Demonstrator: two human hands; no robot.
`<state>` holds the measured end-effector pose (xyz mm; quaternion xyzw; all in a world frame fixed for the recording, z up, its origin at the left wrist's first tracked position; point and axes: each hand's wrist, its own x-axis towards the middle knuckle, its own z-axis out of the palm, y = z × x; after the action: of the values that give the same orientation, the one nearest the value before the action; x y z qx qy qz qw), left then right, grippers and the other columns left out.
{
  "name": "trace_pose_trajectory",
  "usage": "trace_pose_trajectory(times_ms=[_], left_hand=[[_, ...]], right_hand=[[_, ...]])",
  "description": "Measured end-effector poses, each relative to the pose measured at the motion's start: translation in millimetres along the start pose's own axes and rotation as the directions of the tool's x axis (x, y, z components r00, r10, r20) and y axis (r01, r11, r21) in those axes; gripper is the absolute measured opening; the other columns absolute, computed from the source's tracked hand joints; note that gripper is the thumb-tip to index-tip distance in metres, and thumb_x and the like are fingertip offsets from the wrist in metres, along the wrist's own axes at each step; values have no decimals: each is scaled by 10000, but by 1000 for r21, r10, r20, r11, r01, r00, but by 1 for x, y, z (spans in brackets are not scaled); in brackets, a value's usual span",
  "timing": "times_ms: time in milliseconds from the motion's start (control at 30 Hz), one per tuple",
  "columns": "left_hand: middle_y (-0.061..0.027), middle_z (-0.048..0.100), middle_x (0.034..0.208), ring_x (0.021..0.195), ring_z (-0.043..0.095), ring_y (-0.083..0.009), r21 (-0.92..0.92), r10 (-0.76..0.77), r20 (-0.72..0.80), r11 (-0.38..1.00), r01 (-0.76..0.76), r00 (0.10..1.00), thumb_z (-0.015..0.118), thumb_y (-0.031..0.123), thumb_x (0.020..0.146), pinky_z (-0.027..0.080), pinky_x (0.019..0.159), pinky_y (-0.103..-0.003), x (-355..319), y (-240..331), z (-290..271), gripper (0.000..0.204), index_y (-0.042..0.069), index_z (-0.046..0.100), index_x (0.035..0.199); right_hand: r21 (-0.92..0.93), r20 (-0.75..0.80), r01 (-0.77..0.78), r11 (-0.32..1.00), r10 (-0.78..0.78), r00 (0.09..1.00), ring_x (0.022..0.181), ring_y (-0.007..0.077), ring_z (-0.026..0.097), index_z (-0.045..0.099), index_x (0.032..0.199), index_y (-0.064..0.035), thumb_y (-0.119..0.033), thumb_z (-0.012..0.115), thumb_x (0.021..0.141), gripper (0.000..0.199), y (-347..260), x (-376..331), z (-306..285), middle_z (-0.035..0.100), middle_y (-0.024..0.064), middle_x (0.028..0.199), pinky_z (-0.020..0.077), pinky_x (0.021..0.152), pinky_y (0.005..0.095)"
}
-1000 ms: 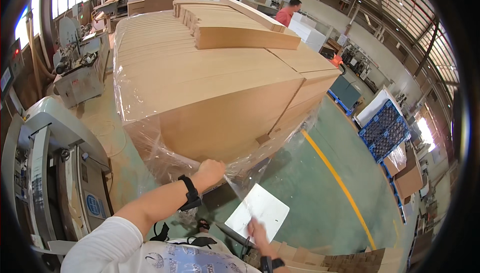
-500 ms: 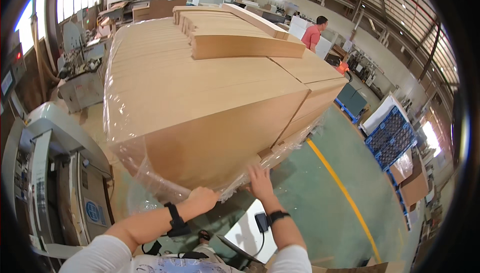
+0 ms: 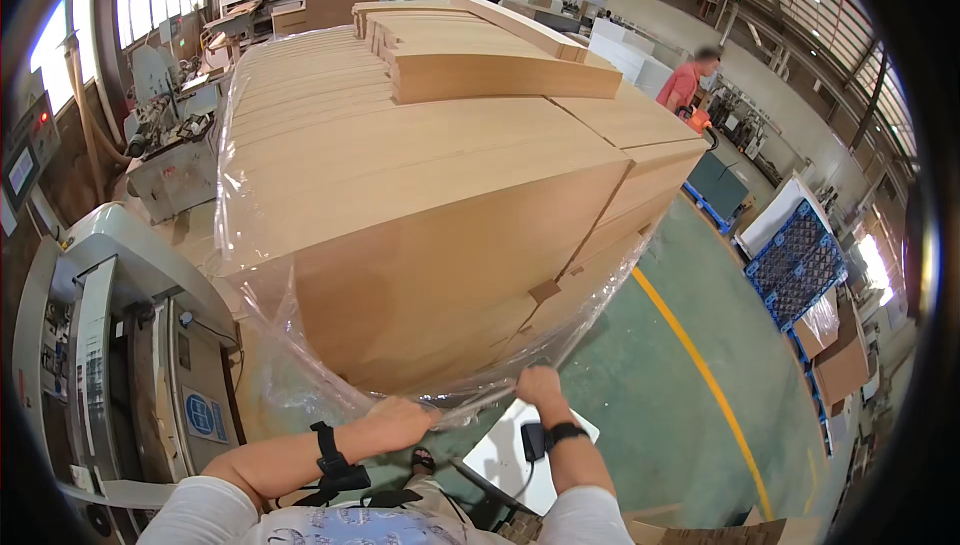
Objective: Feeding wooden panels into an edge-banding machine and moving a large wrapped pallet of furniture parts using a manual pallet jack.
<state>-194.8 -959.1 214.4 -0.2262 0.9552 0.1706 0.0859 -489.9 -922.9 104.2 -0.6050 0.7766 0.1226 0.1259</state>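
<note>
A big stack of tan boards (image 3: 430, 285) stands in front of me, with clear plastic film (image 3: 270, 315) around its sides. My left hand (image 3: 397, 423) is closed on the gathered edge of the film, low at the stack's near side. To its right, my right hand (image 3: 540, 385) also grips the film in a fist. Between both fists the film (image 3: 475, 405) is drawn into a twisted band, pulled away from the boards toward me. More boards (image 3: 500, 80) lie on top of the stack. Black straps with small dark devices sit on both my wrists.
A white board (image 3: 515, 460) lies low beneath my right wrist. Close on the left stands a grey machine (image 3: 140, 315). A yellow line (image 3: 700, 370) crosses the green floor; a blue pallet (image 3: 797, 265) leans farther right. A person in red (image 3: 683, 85) is beyond the stack.
My right hand has gone from open fingers against the film to a fist round it, drawing it nearer me. My left fist moved slightly down. The person in red shifted right.
</note>
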Motion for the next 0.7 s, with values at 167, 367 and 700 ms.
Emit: trace_pose_trajectory(times_ms=[167, 367, 700], left_hand=[[-151, 607, 689, 675, 615, -319, -34, 118, 86, 993, -115, 989, 485, 119, 747, 457, 550, -456, -35, -12, 22, 283, 104, 549, 1023], [-161, 624, 722, 713, 627, -326, -11, 154, 111, 988, -154, 982, 450, 156, 791, 483, 586, -447, -64, -25, 14, 196, 78, 592, 902], [-165, 632, 753, 723, 632, -326, -1, 74, 117, 997, -74, 990, 458, 152, 783, 502, 607, -439, -64, -30, 40, 212, 101, 621, 909]], right_hand=[[167, 78, -60, 984, 47, 996, 790, 342, 626, 673, 794, -48, -440, 398, 866, 484, -56, -93, 31, 642, 188, 823, 482, 715, 439], [758, 370, -242, 606, -93, 924, 727, 204, 621, 484, 1190, -51, -359, 591, 819, 494, -85, -138, 13, 648, 104, 833, 490, 664, 297], [179, -252, 237, 955, -188, 949, 957, 309, 547, 573, 1031, -80, -169, 603, 711, 333, -74, -11, -31, 594, 148, 986, 456, 786, 386]])
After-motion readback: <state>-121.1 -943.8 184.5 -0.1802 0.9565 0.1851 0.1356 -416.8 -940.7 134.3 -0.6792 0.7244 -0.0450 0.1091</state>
